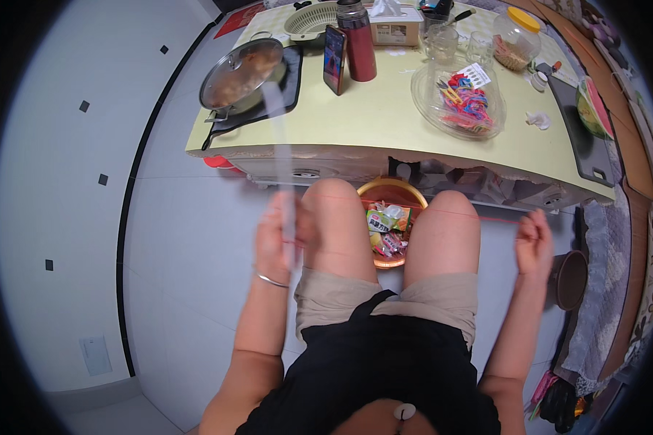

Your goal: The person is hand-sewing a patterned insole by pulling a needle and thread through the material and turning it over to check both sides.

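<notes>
My left hand (274,233), smeared by motion, is closed around a long, pale, translucent flat strip (278,138) that stands up toward the table edge. Across my knees runs a thin red thread (442,212), stretched from the left hand to my right hand (533,243). The right fingers are pinched together on the thread's end, out to the right of my knee. On the table ahead, a bundle of multicoloured thread (466,105) lies in a clear round plastic tray (422,109), with a white card and small yellow-handled scissors (451,94) on it.
A lidded pan (241,72) sits on a black cooker at the table's left. A phone (334,59) leans on a red flask (360,51). Between my legs stands an orange basket (392,183) of packets. To the right are a watermelon piece (593,109) and a brown bin (569,281).
</notes>
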### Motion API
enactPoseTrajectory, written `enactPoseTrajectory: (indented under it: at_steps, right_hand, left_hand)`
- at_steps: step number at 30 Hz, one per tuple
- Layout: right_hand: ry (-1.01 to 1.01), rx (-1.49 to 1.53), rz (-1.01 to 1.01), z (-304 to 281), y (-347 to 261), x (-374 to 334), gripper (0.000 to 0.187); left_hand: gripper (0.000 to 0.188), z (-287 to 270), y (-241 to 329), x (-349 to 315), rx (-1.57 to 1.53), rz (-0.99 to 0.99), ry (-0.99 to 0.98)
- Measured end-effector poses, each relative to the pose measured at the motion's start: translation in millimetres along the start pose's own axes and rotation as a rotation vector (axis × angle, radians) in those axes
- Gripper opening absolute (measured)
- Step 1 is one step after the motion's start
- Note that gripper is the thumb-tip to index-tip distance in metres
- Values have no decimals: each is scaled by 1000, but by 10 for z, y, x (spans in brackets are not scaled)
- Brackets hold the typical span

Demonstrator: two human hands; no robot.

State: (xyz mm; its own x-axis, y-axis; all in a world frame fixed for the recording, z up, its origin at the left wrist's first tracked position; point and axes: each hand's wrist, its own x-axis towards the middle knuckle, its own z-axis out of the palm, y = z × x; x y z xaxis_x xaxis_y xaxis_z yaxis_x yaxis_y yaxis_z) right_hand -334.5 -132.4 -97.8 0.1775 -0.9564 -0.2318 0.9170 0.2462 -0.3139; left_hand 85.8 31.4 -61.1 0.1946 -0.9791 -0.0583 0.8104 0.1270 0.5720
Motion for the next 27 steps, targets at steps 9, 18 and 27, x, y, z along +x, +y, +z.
enactPoseTrajectory:
  at_steps: [9, 18, 27]
  right_hand:
    - [475, 38, -809, -2132, -3210, -447, 6]
    - [92, -945, -390, 382, 383, -329, 18]
    - [-658, -1493, -757, 1082, 1412, -721, 11]
  left_hand:
    - [20, -1039, 1115, -207, -340, 247, 3]
    - [17, 197, -611, 72, -632, -412, -277]
    - [30, 255, -1251, 227, -843, -585, -756]
